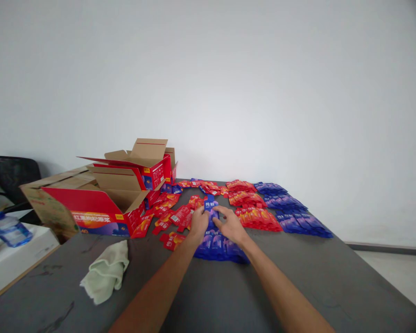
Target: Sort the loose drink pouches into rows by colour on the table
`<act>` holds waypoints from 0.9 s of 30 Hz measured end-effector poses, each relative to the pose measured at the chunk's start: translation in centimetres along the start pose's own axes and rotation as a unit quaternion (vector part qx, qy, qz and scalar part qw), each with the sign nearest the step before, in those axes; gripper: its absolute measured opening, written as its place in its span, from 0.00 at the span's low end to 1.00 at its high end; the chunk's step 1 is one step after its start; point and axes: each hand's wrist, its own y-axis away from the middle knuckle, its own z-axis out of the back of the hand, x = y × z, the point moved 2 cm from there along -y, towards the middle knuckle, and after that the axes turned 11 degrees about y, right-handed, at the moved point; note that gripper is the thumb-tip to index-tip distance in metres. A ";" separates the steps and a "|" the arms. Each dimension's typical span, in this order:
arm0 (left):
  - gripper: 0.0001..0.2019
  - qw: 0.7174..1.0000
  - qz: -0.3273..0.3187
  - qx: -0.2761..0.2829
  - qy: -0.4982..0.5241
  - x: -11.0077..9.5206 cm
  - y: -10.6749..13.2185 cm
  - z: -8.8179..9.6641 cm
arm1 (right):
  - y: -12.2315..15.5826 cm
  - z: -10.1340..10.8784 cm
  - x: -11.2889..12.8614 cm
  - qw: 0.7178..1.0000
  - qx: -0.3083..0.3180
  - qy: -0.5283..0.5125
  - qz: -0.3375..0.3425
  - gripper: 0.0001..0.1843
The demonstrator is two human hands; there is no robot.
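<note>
A blue pouch (211, 203) with white lettering stands up between my two hands. My left hand (198, 224) pinches its left edge, fingers closed. On the other side, my right hand (230, 225) has thumb and forefinger curled against the pouch's right part; its other fingers are partly hidden. Just below my hands lies a row of overlapping blue pouches (222, 249). Loose red pouches (181, 215) are scattered to the left of my left hand.
Neat rows of red pouches (256, 217) and blue pouches (300, 221) lie to the right. At left stand open red cartons (100, 219), with a crumpled pale cloth (107, 272) in front. A blue-capped bottle (9, 230) rests on a white box (38, 247). A wall backs the dark table (291, 277).
</note>
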 end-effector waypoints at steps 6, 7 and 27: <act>0.09 0.996 0.054 -0.048 -0.050 1.6 2.1 -0.8 | 5.8 1.8 -3.4 0.994 0.075 0.081 -0.016 0.29; 0.11 0.994 0.053 -0.052 -0.080 1.9 2.5 -1.1 | 6.7 1.6 -3.7 0.991 0.088 0.095 -0.027 0.33; 0.13 0.868 -0.049 0.076 -0.489 0.0 7.0 -3.3 | 10.7 -1.8 -6.4 0.988 0.106 0.096 -0.055 0.32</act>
